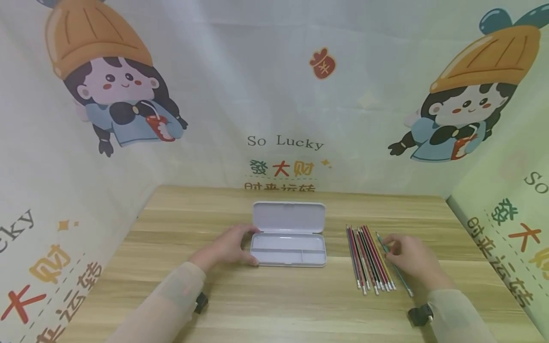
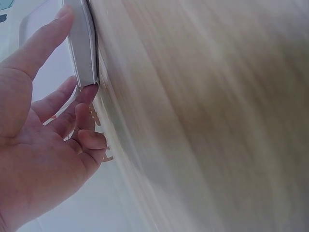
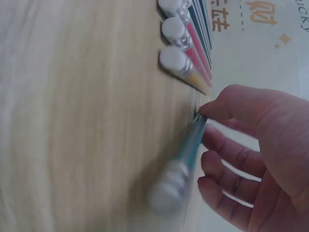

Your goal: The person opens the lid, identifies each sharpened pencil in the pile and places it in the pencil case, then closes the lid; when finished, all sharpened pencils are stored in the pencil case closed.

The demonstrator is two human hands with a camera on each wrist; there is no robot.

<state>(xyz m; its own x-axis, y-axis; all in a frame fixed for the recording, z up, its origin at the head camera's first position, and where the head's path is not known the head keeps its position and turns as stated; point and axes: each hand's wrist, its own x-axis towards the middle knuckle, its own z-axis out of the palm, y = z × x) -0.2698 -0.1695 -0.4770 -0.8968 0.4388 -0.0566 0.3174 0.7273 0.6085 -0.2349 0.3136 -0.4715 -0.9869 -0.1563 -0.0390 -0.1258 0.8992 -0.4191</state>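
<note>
A white pencil case (image 1: 288,242) lies on the table with its lid (image 1: 289,217) raised at the back; dividers split its tray into compartments, and no pencils show inside. My left hand (image 1: 233,245) spans the case's left end, thumb at the front corner and fingers at the rear one. In the left wrist view, the thumb (image 2: 48,41) lies along the case's edge (image 2: 82,43). My right hand (image 1: 409,255) pinches a teal pencil (image 1: 401,275) between thumb and fingers. Its eraser end (image 3: 169,191) points toward the table's front, blurred in the right wrist view.
Left of the teal pencil, several pencils (image 1: 369,257) in red, black, yellow and other colours lie side by side, white erasers toward me. The wooden table (image 1: 274,305) is bordered by printed cloth (image 1: 283,95) at the back and both sides.
</note>
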